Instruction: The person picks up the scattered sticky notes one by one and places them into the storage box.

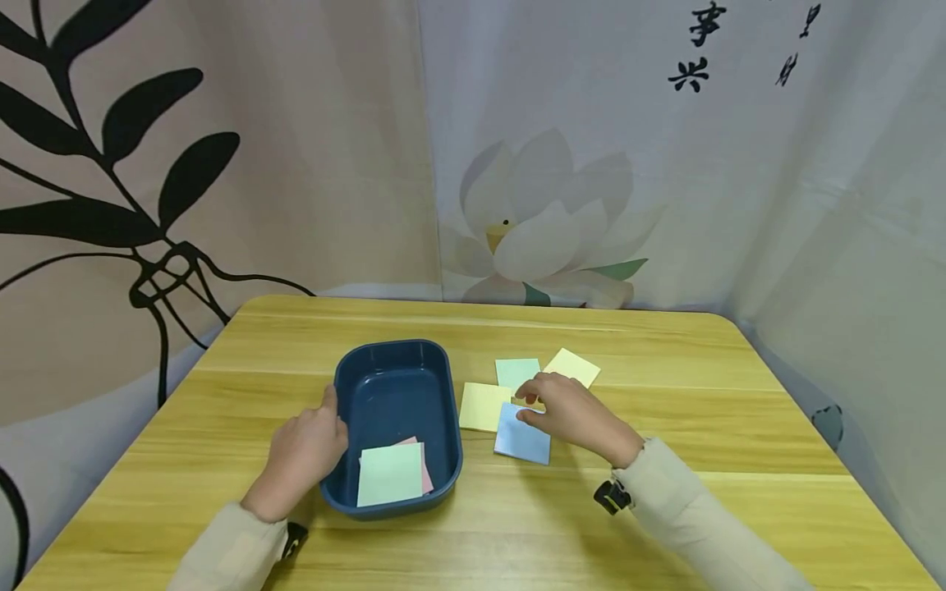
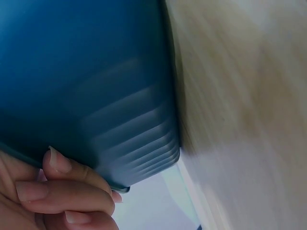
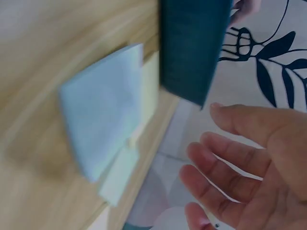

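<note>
A dark blue plastic basin (image 1: 399, 394) stands left of centre on the table. Inside its near end lie a pale green sticky note pad (image 1: 389, 474) and, partly hidden under it, a pink one (image 1: 427, 480). My left hand (image 1: 306, 447) grips the basin's left rim; its curled fingers (image 2: 67, 196) show against the outer wall in the left wrist view. Over the loose pads hovers my right hand (image 1: 572, 414), fingers loosely bent, holding nothing. Closest to it is a blue sticky note pad (image 1: 521, 435), which the right wrist view shows apart from the fingers (image 3: 230, 187).
Around the blue pad lie a yellow pad (image 1: 483, 407), a mint green pad (image 1: 516, 372) and a second yellow pad (image 1: 575, 366). The wooden table (image 1: 628, 542) ends at a printed curtain (image 1: 332, 164) behind.
</note>
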`<state>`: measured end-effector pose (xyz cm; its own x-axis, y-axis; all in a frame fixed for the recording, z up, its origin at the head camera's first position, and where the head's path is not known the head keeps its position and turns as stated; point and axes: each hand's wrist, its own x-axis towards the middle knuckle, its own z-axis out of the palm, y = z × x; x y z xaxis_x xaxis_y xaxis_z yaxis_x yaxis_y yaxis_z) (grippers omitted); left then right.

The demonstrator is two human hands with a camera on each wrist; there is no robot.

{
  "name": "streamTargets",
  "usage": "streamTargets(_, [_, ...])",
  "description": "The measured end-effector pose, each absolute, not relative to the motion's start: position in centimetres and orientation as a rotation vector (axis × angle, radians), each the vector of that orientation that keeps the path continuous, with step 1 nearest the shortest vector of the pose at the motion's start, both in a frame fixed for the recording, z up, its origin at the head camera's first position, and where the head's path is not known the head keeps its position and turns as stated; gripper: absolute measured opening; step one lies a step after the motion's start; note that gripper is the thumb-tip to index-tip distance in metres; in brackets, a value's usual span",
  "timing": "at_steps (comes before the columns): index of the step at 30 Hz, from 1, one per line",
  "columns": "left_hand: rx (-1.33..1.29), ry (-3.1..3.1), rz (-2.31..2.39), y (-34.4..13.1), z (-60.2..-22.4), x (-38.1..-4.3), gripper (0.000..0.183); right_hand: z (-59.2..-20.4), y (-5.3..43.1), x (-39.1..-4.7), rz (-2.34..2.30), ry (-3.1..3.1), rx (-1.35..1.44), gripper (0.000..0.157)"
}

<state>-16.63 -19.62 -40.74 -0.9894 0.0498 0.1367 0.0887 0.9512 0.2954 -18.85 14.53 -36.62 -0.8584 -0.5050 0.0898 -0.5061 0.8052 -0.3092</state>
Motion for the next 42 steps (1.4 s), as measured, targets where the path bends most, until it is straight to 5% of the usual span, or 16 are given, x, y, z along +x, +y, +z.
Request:
streamTargets(13, [-0.102,-2.983,-0.445,-19.6,-40.9,-16.7,0.057,-40.9,17.0,-19.6,0.605,-3.161,0.662,0.054])
streamTargets(42, [-0.102,-2.980,-0.425,-19.6,-41.0,-16.9,0.056,-41.5,16.2,-20.6,0.747,-3.248,0.583,0.048])
